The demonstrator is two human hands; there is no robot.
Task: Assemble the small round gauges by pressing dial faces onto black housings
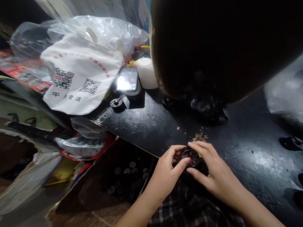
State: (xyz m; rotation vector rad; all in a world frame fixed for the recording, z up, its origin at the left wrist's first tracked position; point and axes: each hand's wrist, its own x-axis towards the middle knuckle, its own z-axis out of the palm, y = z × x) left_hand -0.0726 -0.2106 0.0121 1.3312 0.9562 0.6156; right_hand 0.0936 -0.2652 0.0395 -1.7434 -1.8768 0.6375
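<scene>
This looks like a small, cluttered workshop, most likely an assembly corner. Brown crumbs (200, 137) lie near the front edge of the scuffed black table (142, 127), where two bare hands hold a dark round part (190, 156). Other black pieces sit toward its left end, such as a round fitting (115, 103), and along its right side. Beside the front edge, an open cardboard box (87, 189) holds many small pieces. Clear plastic packaging (113, 30) and a printed white bag (78, 72) crowd the left end.

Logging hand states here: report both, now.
Left hand: closed, holding a small round black part.
Right hand: closed, holding the same part from the other side.
</scene>
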